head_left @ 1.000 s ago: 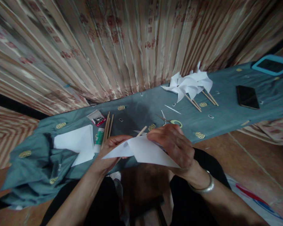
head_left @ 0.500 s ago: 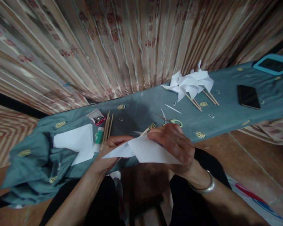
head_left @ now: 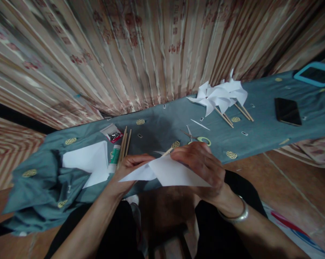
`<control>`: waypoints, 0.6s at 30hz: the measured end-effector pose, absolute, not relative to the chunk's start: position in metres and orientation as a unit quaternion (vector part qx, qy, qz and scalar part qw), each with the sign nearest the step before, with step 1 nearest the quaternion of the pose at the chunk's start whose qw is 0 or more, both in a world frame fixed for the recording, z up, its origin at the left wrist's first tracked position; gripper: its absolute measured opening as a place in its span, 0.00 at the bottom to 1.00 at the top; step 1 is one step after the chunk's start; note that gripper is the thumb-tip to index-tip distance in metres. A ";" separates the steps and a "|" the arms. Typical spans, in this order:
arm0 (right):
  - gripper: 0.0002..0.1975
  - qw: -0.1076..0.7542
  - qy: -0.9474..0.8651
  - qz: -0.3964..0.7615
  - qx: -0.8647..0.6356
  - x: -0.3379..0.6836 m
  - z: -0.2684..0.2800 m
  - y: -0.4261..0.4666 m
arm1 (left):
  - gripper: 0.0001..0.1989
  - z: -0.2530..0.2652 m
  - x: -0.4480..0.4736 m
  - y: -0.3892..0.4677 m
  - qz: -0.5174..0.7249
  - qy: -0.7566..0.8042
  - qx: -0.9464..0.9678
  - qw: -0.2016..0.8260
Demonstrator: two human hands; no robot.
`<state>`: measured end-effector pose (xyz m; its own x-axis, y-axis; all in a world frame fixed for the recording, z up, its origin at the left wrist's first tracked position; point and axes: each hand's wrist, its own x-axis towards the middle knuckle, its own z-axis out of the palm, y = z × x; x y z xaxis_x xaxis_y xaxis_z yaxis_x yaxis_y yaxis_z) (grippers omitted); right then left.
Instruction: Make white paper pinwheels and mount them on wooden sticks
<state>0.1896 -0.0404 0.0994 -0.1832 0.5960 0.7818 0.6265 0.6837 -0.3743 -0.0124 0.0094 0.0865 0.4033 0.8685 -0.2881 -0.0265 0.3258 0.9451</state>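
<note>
Between my hands, above the near edge of the cloth-covered table, is a white paper pinwheel (head_left: 175, 173) with folded blades. A wooden stick (head_left: 167, 152) pokes out behind its upper edge. My left hand (head_left: 132, 166) is closed at the pinwheel's left side, its fingers partly hidden behind the paper. My right hand (head_left: 201, 165) is closed over the right side, fingertips bent at the pinwheel's middle, close to the stick's tip. Just beyond the right hand lie scissors (head_left: 203, 140) with light green handles, and a thin paper strip (head_left: 200, 124).
Finished pinwheels (head_left: 219, 96) lie at the back right, near a black phone (head_left: 288, 111) and a blue-framed tablet (head_left: 316, 74). To the left are a paper stack (head_left: 84, 158), a glue stick (head_left: 114, 158), several wooden sticks (head_left: 123, 145) and a small box of metal pins (head_left: 112, 133). A curtain (head_left: 151, 54) hangs behind.
The whole view has shifted very slightly. Both hands keep the same hold on the pinwheel.
</note>
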 end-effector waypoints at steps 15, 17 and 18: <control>0.09 0.509 -0.724 0.067 -0.460 0.188 0.090 -0.039 | 0.06 0.099 -0.017 0.012 0.338 0.453 0.560 0.606; 0.08 0.507 -0.699 0.100 -0.494 0.187 0.090 -0.039 | 0.05 0.100 -0.016 0.011 0.343 0.456 0.564 0.596; 0.07 0.507 -0.682 0.123 -0.512 0.186 0.090 -0.039 | 0.04 0.100 -0.016 0.011 0.344 0.457 0.567 0.593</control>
